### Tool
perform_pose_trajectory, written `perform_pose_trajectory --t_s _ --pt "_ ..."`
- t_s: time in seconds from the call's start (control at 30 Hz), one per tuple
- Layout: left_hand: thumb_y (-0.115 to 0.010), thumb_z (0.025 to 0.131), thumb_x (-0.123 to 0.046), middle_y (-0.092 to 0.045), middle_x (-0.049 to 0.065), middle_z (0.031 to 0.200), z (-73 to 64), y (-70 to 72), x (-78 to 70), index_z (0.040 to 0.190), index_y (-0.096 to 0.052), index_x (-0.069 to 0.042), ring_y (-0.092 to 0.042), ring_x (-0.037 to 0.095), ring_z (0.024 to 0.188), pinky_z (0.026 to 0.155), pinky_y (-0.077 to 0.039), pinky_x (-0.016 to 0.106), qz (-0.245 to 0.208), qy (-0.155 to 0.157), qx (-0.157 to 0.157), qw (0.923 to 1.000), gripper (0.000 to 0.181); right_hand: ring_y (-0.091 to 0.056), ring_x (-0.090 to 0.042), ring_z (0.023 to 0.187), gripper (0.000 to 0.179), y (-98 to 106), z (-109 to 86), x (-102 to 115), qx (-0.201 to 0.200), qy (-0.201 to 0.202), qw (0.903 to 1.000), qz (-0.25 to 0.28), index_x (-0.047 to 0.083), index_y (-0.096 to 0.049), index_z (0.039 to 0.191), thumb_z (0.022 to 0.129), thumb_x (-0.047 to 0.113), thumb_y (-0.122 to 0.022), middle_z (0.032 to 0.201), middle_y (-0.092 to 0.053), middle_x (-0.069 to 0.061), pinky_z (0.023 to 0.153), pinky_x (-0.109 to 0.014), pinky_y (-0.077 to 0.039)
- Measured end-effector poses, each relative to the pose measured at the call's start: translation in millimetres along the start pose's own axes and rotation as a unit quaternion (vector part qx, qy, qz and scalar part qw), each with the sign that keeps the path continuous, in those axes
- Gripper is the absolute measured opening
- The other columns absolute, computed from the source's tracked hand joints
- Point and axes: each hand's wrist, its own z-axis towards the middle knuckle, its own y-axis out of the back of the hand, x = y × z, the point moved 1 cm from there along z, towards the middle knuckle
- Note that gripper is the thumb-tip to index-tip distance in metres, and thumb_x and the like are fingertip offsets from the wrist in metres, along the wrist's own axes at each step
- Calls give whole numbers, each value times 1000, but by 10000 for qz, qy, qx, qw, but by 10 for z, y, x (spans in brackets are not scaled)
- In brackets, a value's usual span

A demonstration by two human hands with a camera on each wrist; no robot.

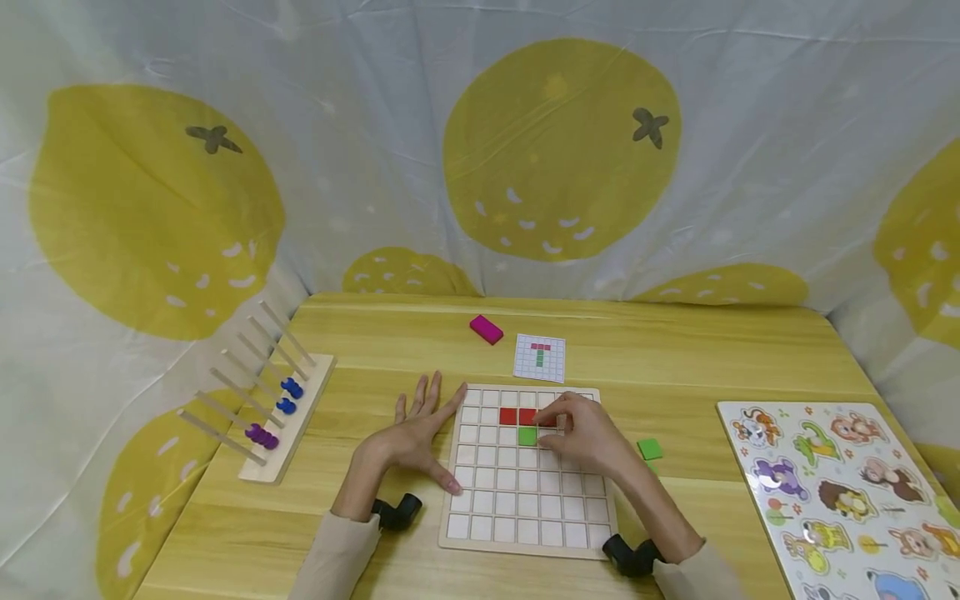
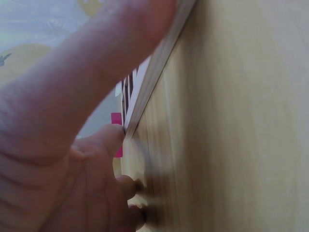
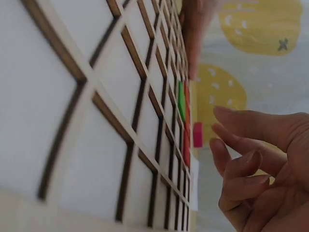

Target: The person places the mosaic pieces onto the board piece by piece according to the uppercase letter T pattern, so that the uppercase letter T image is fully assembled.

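A wooden grid board point(image 1: 517, 553) with white squares lies in front of me. Red square tiles point(image 1: 508, 416) sit side by side in an upper row, with a green square tile point(image 1: 527, 436) just below. My left hand point(image 1: 412, 440) is spread at the board's left edge; thumb and index finger touch its rim. Over the upper right squares hovers my right hand point(image 1: 581, 433), beside the tiles. In the right wrist view, its fingers point(image 3: 241, 166) are loosely bent, thumb and index finger apart, with nothing visible between them.
Behind the board lie a pattern card point(image 1: 539, 358) with a red and green T and a magenta block point(image 1: 487, 329). Loose green tiles point(image 1: 649, 449) rest to the right, near an animal puzzle point(image 1: 847, 492). A peg stand point(image 1: 288, 421) with colored beads stands left.
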Motion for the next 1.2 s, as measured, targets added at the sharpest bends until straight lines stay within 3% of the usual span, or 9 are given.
perform_pose_trajectory --t_s 0.2,0.37,0.5,0.77,1.2 --pt "-99 59 -48 24 25 169 -10 10 -6 168 -3 -20 26 45 156 123 13 71 21 22 -46 10000 148 -47 -14 67 30 480 -165 -232 70 -73 9998 181 6 -76 117 88 13 -81 115 -72 -14 52 -23 -37" --pt "-99 59 -48 24 26 169 -12 2 -2 168 -3 -21 26 45 156 123 13 72 21 8 -41 10000 148 -49 -11 67 38 849 -267 -536 478 -156 9974 514 3 -71 125 90 15 -80 121 -70 -17 50 -23 -37" --pt "-99 59 -49 25 25 169 -8 -3 7 168 -3 -22 26 44 156 124 14 71 25 14 -13 10000 148 -47 -8 64 41 1020 -309 -764 858 -11 9932 790 0 -69 128 90 12 -80 125 -68 -23 53 -23 -40" --pt "-99 59 -48 25 24 169 -11 1 10 168 -2 -23 28 43 156 123 15 70 -16 -7 10 10000 147 -35 -3 59 48 1134 -364 -1061 1743 508 9768 1135 -11 -63 130 87 4 -79 127 -63 -38 53 -23 -40" --pt "-99 59 -48 25 25 169 -12 4 8 168 -3 -22 26 44 156 123 13 71 -18 -12 -11 10000 147 -46 -18 63 40 1124 -372 -1168 1662 1257 9745 831 -3 -69 122 85 6 -82 115 -66 -25 57 -25 -45"
